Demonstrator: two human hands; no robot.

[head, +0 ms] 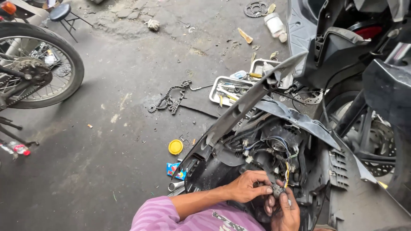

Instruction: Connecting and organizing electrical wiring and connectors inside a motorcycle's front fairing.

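While the left hand [247,186] pinches a small grey connector [277,190] steady, the right hand [286,210] pinches it from six o'clock. Loose wires [280,149] hang at twelve o'clock inside the opened scooter panel [239,109].

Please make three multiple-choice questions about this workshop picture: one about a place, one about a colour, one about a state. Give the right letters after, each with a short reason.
1. Where does the chain lie?
A. on the floor left of the tray
B. inside the tray
C. on the stool

2. What colour is the round lid on the floor?
A. red
B. yellow
C. white

3. What are the hands doing?
A. both rest flat on the floor
B. both pinch a small grey part by the wires
C. one lifts the wheel

Answers:
1 A, the chain is heaped on bare concrete beside the tray.
2 B, the lid is plainly yellow.
3 B, the left hand and right hand meet with fingertips on the part, inside the opened scooter.
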